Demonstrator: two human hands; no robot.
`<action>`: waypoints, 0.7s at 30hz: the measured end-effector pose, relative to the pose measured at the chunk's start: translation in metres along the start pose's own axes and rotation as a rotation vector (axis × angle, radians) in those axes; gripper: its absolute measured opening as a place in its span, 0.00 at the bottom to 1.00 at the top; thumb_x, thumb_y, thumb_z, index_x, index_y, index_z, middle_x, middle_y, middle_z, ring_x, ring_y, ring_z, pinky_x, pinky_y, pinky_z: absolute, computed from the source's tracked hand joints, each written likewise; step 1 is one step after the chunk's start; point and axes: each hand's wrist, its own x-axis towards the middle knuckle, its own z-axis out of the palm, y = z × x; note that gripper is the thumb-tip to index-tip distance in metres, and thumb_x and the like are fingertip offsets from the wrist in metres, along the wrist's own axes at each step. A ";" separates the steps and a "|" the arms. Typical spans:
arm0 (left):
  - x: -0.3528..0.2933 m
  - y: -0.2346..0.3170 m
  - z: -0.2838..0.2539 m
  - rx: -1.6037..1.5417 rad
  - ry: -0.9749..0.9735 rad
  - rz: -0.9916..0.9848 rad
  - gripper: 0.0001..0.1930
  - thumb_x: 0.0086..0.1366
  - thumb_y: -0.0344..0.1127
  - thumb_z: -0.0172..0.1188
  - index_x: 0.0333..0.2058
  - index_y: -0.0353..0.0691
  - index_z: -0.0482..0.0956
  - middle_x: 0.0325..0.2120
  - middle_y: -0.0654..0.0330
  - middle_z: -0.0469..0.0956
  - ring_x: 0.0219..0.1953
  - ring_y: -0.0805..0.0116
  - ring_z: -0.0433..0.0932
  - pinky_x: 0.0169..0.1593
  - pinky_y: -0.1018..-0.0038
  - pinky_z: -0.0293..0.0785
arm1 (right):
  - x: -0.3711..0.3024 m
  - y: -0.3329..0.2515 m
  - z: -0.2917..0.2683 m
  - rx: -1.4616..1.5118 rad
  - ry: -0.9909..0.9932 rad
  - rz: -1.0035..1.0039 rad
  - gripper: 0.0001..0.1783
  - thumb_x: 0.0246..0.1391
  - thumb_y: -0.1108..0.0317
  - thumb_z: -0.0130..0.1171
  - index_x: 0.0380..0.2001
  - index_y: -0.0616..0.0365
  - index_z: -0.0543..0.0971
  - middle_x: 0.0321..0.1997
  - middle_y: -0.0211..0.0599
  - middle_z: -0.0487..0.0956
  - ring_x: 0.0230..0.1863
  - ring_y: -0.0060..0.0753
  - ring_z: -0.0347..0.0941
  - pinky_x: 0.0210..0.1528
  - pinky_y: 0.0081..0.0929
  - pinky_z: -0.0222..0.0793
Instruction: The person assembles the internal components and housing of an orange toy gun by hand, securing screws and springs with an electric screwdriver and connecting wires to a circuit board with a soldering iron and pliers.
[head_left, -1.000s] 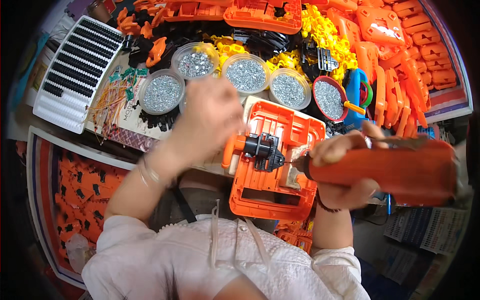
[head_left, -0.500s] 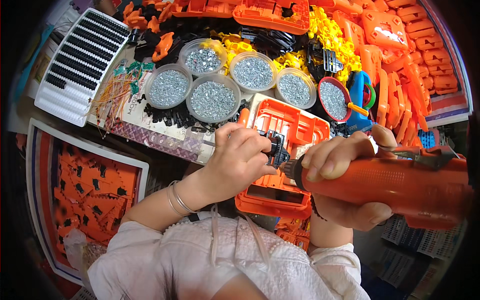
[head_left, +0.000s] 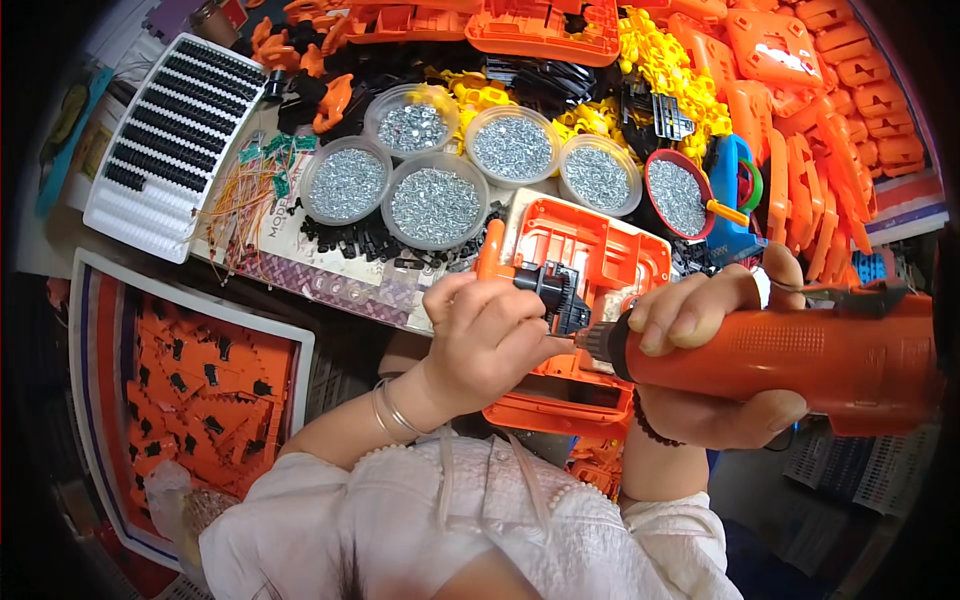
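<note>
My left hand is closed round a small black plastic gear assembly. An orange curved piece sticks up beside its fingers and seems joined to the assembly. In my right hand is an orange electric screwdriver, lying nearly level with its chuck pointing left. The tip meets or nearly touches the right side of the black assembly; the exact contact is hidden. Beneath both hands lies an open orange plastic housing with ribbed compartments, partly covered by them.
Several round tubs of small screws stand behind my hands, with a red-rimmed tub on the right. A white tray of black parts sits far left, near wires. Yellow parts and orange shells are heaped behind. A bin stands lower left.
The whole view has shifted slightly right. The black assembly has turned in my left hand, and the orange piece beside it shows more. The screwdriver stays at the assembly's right side.
</note>
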 end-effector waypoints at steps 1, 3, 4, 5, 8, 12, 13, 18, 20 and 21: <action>0.002 -0.001 -0.004 -0.001 -0.004 0.004 0.16 0.43 0.45 0.70 0.28 0.46 0.77 0.35 0.69 0.73 0.42 0.68 0.70 0.53 0.63 0.54 | 0.000 0.001 -0.003 -0.005 -0.020 0.003 0.51 0.50 0.28 0.49 0.60 0.64 0.56 0.29 0.36 0.73 0.23 0.30 0.70 0.30 0.31 0.72; 0.010 0.003 -0.011 0.113 -0.177 -0.106 0.19 0.45 0.46 0.69 0.34 0.44 0.78 0.39 0.66 0.74 0.46 0.66 0.70 0.56 0.59 0.51 | 0.001 0.004 -0.016 -0.001 -0.004 0.019 0.49 0.52 0.30 0.49 0.61 0.62 0.56 0.30 0.36 0.73 0.24 0.31 0.71 0.31 0.31 0.72; 0.006 -0.002 -0.010 0.132 -0.228 -0.079 0.23 0.46 0.47 0.69 0.39 0.42 0.77 0.42 0.65 0.75 0.49 0.65 0.69 0.58 0.56 0.48 | 0.002 0.010 -0.022 -0.021 0.007 0.028 0.48 0.52 0.31 0.50 0.61 0.60 0.56 0.30 0.36 0.73 0.25 0.32 0.71 0.31 0.32 0.72; 0.005 -0.004 -0.009 0.119 -0.235 -0.068 0.23 0.46 0.47 0.69 0.39 0.42 0.77 0.42 0.65 0.75 0.49 0.65 0.69 0.58 0.56 0.48 | 0.003 0.017 -0.026 -0.038 0.020 0.034 0.47 0.52 0.32 0.51 0.61 0.58 0.55 0.30 0.36 0.73 0.25 0.32 0.71 0.31 0.32 0.72; 0.003 -0.005 -0.007 0.163 -0.219 -0.066 0.22 0.46 0.45 0.69 0.38 0.41 0.78 0.42 0.65 0.75 0.49 0.65 0.69 0.57 0.55 0.49 | 0.003 0.032 -0.024 -0.247 -0.001 0.052 0.46 0.53 0.34 0.53 0.61 0.57 0.56 0.29 0.37 0.74 0.25 0.31 0.71 0.29 0.29 0.72; 0.005 -0.004 -0.007 0.162 -0.211 -0.052 0.21 0.46 0.44 0.69 0.39 0.41 0.79 0.42 0.65 0.76 0.48 0.65 0.69 0.57 0.56 0.50 | 0.005 0.037 -0.027 -0.263 -0.037 0.054 0.43 0.52 0.35 0.55 0.57 0.60 0.59 0.28 0.36 0.74 0.25 0.29 0.71 0.29 0.27 0.73; 0.006 -0.003 -0.006 0.154 -0.211 -0.049 0.21 0.46 0.44 0.69 0.39 0.41 0.79 0.42 0.65 0.76 0.48 0.65 0.69 0.57 0.56 0.50 | 0.005 0.036 -0.028 -0.271 -0.033 0.053 0.43 0.52 0.35 0.55 0.57 0.60 0.59 0.28 0.36 0.74 0.25 0.29 0.71 0.29 0.27 0.73; 0.014 -0.004 -0.014 0.132 -0.274 -0.053 0.19 0.48 0.42 0.69 0.37 0.42 0.79 0.41 0.63 0.76 0.45 0.65 0.71 0.55 0.59 0.53 | 0.004 0.047 -0.022 -0.175 -0.126 0.063 0.37 0.52 0.40 0.59 0.50 0.61 0.63 0.28 0.37 0.75 0.27 0.29 0.73 0.30 0.26 0.73; 0.032 -0.012 -0.018 0.019 -0.344 -0.065 0.18 0.49 0.43 0.68 0.37 0.42 0.78 0.41 0.62 0.76 0.44 0.64 0.72 0.54 0.61 0.54 | 0.002 0.047 -0.025 -0.244 -0.111 0.037 0.37 0.52 0.40 0.58 0.50 0.60 0.64 0.28 0.37 0.75 0.27 0.29 0.73 0.30 0.26 0.73; 0.044 -0.016 -0.018 -0.094 -0.420 -0.075 0.17 0.49 0.43 0.68 0.36 0.41 0.78 0.42 0.61 0.77 0.42 0.64 0.73 0.53 0.63 0.56 | 0.000 0.047 -0.028 -0.311 -0.092 0.013 0.36 0.53 0.40 0.58 0.49 0.60 0.64 0.29 0.37 0.75 0.26 0.29 0.73 0.29 0.26 0.73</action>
